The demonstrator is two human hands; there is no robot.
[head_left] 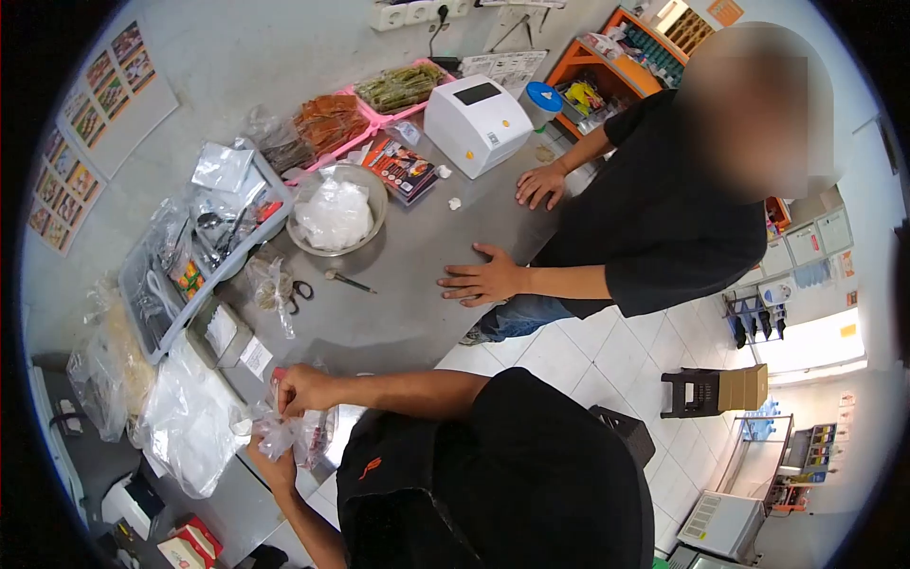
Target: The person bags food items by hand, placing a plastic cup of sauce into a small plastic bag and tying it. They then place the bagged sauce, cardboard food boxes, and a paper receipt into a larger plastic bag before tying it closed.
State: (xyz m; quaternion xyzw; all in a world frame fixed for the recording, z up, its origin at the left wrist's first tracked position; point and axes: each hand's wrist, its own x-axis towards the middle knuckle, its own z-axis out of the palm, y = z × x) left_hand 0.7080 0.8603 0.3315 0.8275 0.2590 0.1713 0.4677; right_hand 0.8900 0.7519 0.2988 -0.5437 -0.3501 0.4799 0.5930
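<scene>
My right hand point(305, 391) pinches the upper part of a small clear plastic bag point(277, 438) at the lower left of the view. Just below it, my left hand point(273, 467) has its fingers closed on the other side of the same bag. Reddish contents point(322, 436) show through plastic beside my hands. A white label or paper point(256, 357) lies near my right hand. On the table close by are black-handled scissors point(300, 296), a crumpled clear bag point(269, 283) and a pen-like tool point(351, 282).
A co-worker point(654, 199) rests both hands on the grey table point(408, 322). Along the wall stand a grey bin point(156, 332), a metal bowl point(374, 223), pink trays point(365, 109) and a white label printer point(479, 123). A large plastic bag point(190, 427) lies left of my hands.
</scene>
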